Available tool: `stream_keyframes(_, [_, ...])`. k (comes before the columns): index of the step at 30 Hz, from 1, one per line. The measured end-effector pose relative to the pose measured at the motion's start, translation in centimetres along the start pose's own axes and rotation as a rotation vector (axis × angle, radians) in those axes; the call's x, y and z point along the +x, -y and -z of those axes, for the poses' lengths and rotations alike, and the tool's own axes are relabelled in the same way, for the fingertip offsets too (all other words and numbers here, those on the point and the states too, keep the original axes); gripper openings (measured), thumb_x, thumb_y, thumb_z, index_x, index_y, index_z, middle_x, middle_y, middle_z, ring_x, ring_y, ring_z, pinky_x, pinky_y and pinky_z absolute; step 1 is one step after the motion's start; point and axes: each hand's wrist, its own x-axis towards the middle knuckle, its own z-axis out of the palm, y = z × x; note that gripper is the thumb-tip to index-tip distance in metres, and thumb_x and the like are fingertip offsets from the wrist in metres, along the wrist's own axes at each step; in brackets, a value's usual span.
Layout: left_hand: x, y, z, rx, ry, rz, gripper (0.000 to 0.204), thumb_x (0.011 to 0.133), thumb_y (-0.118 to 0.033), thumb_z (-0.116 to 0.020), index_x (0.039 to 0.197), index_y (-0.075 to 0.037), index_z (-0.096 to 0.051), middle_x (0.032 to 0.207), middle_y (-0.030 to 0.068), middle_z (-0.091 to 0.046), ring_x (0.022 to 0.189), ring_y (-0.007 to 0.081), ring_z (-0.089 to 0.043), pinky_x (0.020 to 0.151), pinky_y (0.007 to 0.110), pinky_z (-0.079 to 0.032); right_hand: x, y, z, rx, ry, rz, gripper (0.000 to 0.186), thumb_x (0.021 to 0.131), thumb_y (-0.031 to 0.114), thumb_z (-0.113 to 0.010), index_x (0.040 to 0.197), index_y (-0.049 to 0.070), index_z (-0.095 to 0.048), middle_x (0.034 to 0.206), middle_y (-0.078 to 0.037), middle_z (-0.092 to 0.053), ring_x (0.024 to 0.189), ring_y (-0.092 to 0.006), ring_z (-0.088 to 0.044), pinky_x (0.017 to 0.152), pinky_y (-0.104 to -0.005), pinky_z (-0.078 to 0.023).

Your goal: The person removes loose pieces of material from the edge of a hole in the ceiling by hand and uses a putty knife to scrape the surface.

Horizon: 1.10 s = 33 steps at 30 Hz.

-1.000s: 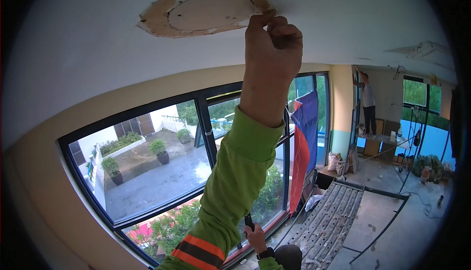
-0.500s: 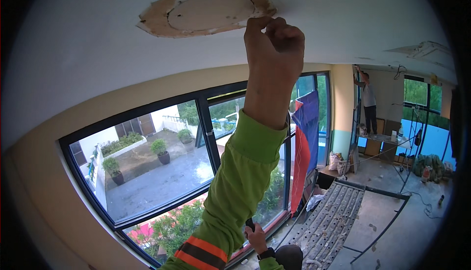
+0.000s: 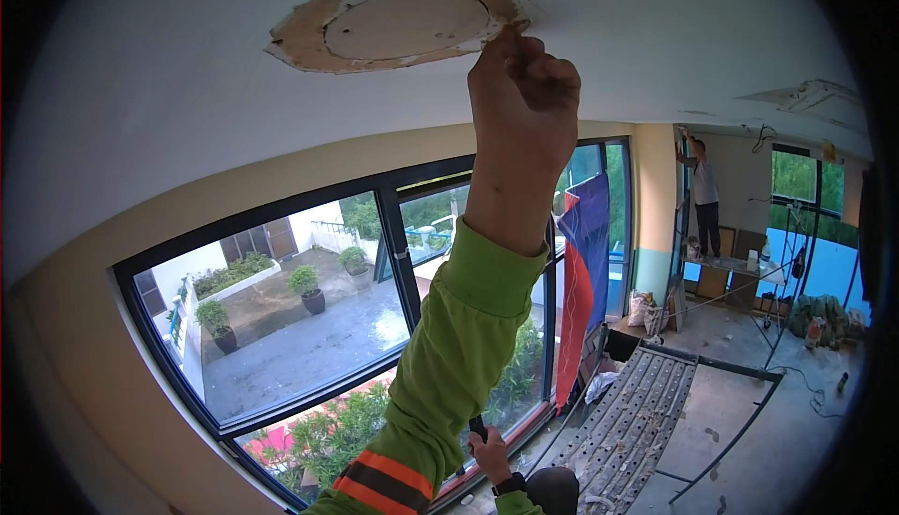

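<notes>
Overhead, a round cut-out panel (image 3: 407, 26) sits in the white ceiling, ringed by torn brown paper-like surface (image 3: 304, 44). My left hand (image 3: 524, 94), raised in a green sleeve, has its thumb and forefinger pinched at the right edge of this ring. The other fingers curl in. Whatever lies between the fingertips is too small to make out. Low down, my right hand (image 3: 491, 457), with a dark watch at the wrist, is closed around a black handle (image 3: 478, 427). The far end of that handle's tool is hidden behind my left sleeve.
Large dark-framed windows (image 3: 389, 272) run along the left. A perforated metal scaffold platform (image 3: 627, 431) lies below at right. A red and blue cloth (image 3: 582, 262) hangs by the window. Farther back, another person (image 3: 704, 187) stands on a raised platform, arms up.
My left fingertips have shifted slightly right and up along the ring's edge, and the wrist has turned a little. My right hand has hardly moved.
</notes>
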Motion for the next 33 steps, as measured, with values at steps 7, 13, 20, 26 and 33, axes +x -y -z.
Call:
stream_keyframes(7, [0.4,-0.2,0.1,-0.066,0.055,-0.013,0.004,0.088,-0.007,-0.052,0.087,-0.003,-0.05,0.069,0.0033,-0.049,0.057,0.012,-0.048,0.059,0.023,-0.047,0.0,-0.3,-0.1,-0.039,0.002,0.018,0.022,0.088,0.019,-0.061,0.091,-0.002,-0.055,0.07,-0.006,-0.063,0.057,-0.013,-0.058,0.053,-0.029,-0.046])
stream_keyframes(13, [-0.7,0.2,0.7,-0.027,0.034,-0.049,0.003,0.088,-0.006,-0.053,0.086,-0.005,-0.051,0.07,0.0025,-0.05,0.057,0.0111,-0.048,0.06,0.022,-0.047,0.0,0.0,0.1,-0.014,0.001,0.002,0.022,0.088,0.02,-0.06,0.09,-0.002,-0.055,0.07,-0.006,-0.063,0.057,-0.0127,-0.058,0.053,-0.0291,-0.046])
stream_keyframes(20, [-0.7,0.1,0.3,0.125,0.037,-0.074,0.004,0.092,-0.01,-0.057,0.091,-0.007,-0.055,0.077,0.0026,-0.057,0.059,0.0089,-0.048,0.058,0.023,-0.047,0.2,-0.4,-0.1,-0.012,0.008,-0.014,0.022,0.089,0.019,-0.06,0.09,-0.002,-0.055,0.07,-0.005,-0.062,0.057,-0.0125,-0.057,0.053,-0.0291,-0.046])
stream_keyframes(26, [-1.0,0.5,-0.5,0.169,-0.04,-0.128,0.004,0.093,-0.009,-0.056,0.09,-0.006,-0.055,0.076,0.0031,-0.056,0.059,0.0087,-0.049,0.057,0.023,-0.047,0.2,-0.6,-0.1,-0.008,0.006,0.0,0.022,0.088,0.019,-0.06,0.091,-0.001,-0.054,0.069,-0.005,-0.062,0.056,-0.0124,-0.057,0.052,-0.0284,-0.046])
stream_keyframes(33, [-0.5,0.5,-1.0,0.194,-0.061,-0.146,0.003,0.088,-0.005,-0.053,0.087,-0.006,-0.052,0.072,0.0026,-0.051,0.058,0.0094,-0.045,0.056,0.023,-0.046,0.2,-0.4,0.2,-0.029,0.002,0.002,0.022,0.088,0.02,-0.061,0.089,-0.001,-0.054,0.068,-0.006,-0.062,0.056,-0.0131,-0.058,0.053,-0.029,-0.046])
